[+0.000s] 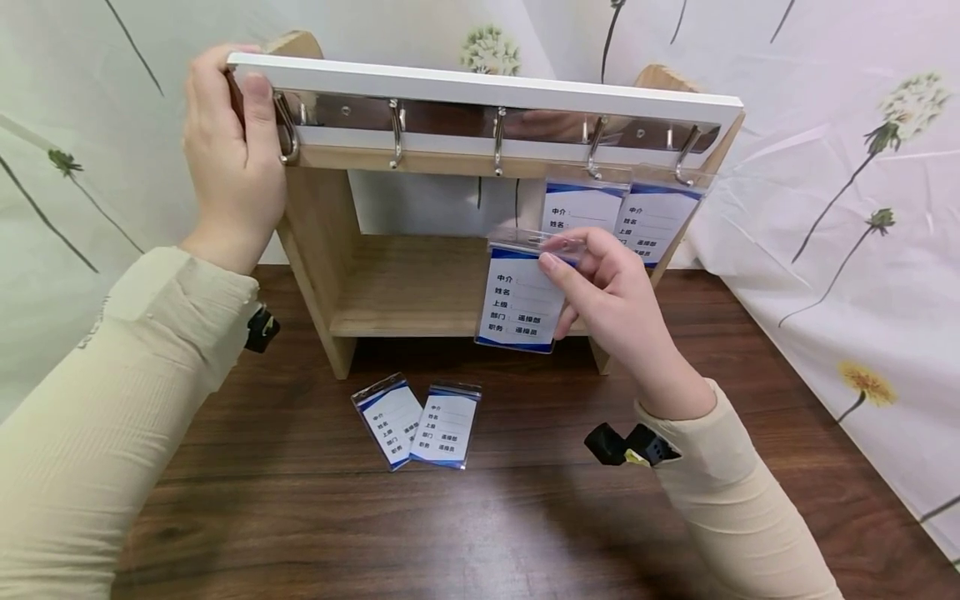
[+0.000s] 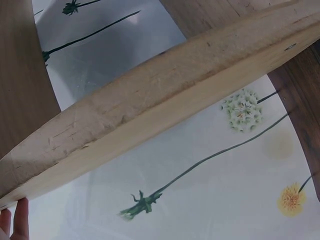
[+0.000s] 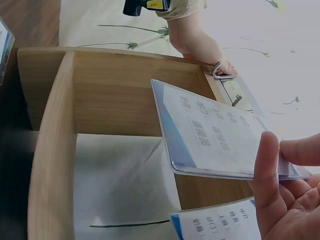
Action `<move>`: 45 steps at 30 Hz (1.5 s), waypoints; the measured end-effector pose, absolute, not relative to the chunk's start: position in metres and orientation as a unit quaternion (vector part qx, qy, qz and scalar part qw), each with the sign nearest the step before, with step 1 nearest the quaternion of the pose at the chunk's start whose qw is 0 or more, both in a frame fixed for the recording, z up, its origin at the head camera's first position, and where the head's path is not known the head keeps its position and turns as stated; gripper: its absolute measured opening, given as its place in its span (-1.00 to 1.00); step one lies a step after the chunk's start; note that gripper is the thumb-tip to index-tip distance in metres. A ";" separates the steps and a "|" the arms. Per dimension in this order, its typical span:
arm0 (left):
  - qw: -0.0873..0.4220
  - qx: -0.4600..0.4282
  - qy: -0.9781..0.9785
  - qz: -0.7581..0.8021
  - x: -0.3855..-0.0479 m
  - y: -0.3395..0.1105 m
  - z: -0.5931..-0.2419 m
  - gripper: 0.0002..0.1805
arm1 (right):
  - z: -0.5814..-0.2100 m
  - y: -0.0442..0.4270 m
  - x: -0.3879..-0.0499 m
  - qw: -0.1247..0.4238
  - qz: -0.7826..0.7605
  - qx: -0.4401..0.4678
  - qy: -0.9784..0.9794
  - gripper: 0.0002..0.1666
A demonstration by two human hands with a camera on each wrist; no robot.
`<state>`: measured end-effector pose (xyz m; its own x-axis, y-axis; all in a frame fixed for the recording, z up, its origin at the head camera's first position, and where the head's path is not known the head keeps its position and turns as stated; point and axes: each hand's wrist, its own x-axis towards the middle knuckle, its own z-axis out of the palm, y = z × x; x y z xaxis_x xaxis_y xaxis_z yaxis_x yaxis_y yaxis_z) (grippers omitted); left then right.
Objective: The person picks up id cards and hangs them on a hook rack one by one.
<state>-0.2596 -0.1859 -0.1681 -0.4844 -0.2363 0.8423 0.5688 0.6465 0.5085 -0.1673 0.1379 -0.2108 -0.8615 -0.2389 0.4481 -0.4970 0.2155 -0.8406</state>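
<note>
My right hand [image 1: 611, 279] pinches the top edge of a clear badge holder [image 1: 520, 302], its blue and white card facing me, in front of the wooden rack [image 1: 420, 279]. It hangs below the middle hook [image 1: 498, 142]. Thumb and finger on the sleeve also show in the right wrist view. My left hand [image 1: 236, 158] grips the left end of the white hook board [image 1: 480, 79], thumb in front beside the leftmost hook; its other fingers are partly hidden. Two badge holders [image 1: 585, 204] [image 1: 660, 218] hang at the two rightmost hooks.
Two more badge holders [image 1: 386, 421] [image 1: 447, 425] lie overlapping on the dark wooden table [image 1: 315, 508], in front of the rack's left half. The rack has a lower shelf [image 1: 408, 283]. Behind stands a white cloth [image 1: 840, 108] with a dandelion print.
</note>
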 end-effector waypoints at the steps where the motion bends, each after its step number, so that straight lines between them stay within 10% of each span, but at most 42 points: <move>1: 0.496 -0.110 -0.760 -0.406 -0.260 -0.186 -0.168 -0.70 | -0.209 0.137 -0.167 0.112 0.576 0.241 -0.773 -0.80; 45: 0.492 -0.104 -0.764 -0.405 -0.260 -0.186 -0.168 -0.70 | -0.162 0.100 -0.214 0.142 0.509 0.181 -0.830 -0.67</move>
